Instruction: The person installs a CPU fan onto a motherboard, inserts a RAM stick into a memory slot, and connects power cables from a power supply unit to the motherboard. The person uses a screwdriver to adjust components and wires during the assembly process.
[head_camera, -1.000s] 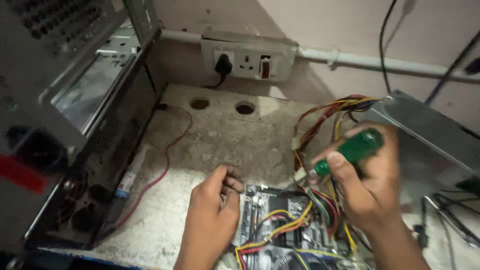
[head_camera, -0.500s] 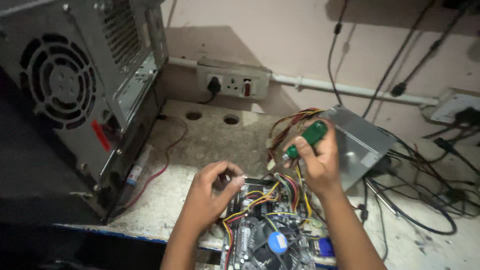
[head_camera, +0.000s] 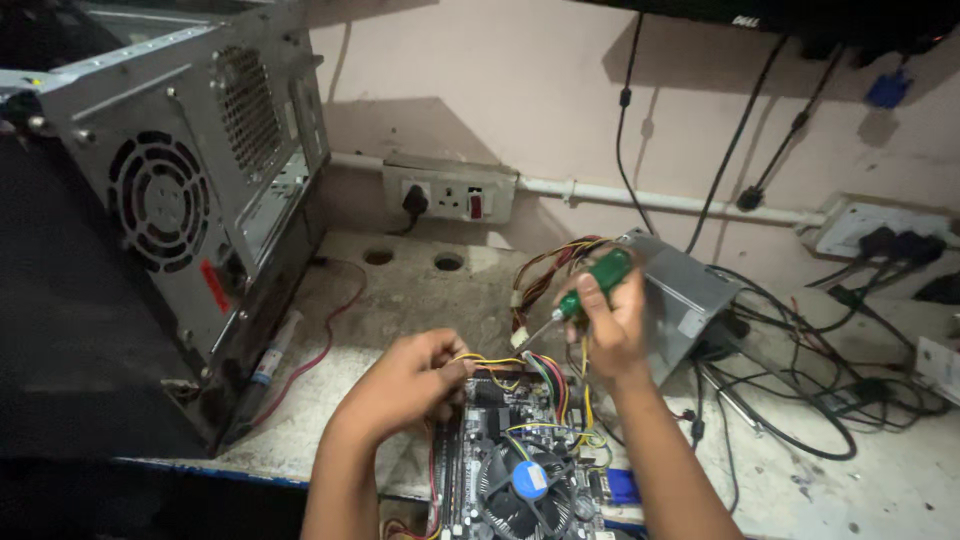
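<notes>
Your right hand (head_camera: 612, 325) wraps its fingers tight around the green-handled screwdriver (head_camera: 585, 290), its long axis slanting, tip pointing near-left toward the motherboard (head_camera: 505, 450). Your left hand (head_camera: 405, 385) pinches the motherboard's far-left edge.

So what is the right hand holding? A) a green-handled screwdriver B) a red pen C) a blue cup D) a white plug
A: the right hand grips a green-handled screwdriver above the circuit board, its metal tip pointing down towards the coloured wires.
</notes>
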